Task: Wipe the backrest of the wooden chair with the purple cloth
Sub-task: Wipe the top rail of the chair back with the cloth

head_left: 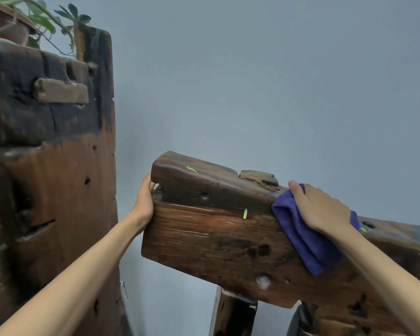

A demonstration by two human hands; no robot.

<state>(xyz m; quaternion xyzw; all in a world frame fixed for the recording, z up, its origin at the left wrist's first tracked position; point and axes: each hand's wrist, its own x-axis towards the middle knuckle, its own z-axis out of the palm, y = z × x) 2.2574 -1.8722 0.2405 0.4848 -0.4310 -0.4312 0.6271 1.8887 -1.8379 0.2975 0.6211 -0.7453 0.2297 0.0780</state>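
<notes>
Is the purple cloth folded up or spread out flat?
Folded: the purple cloth shows doubled layers, draped over the backrest top edge under the right hand.

I find no text, label, brand, number or sign that I can read anywhere in my view. The only marks I see are a few small bright green streaks on the dark wood of the backrest (211,229), and they form no letters or figures.
</notes>
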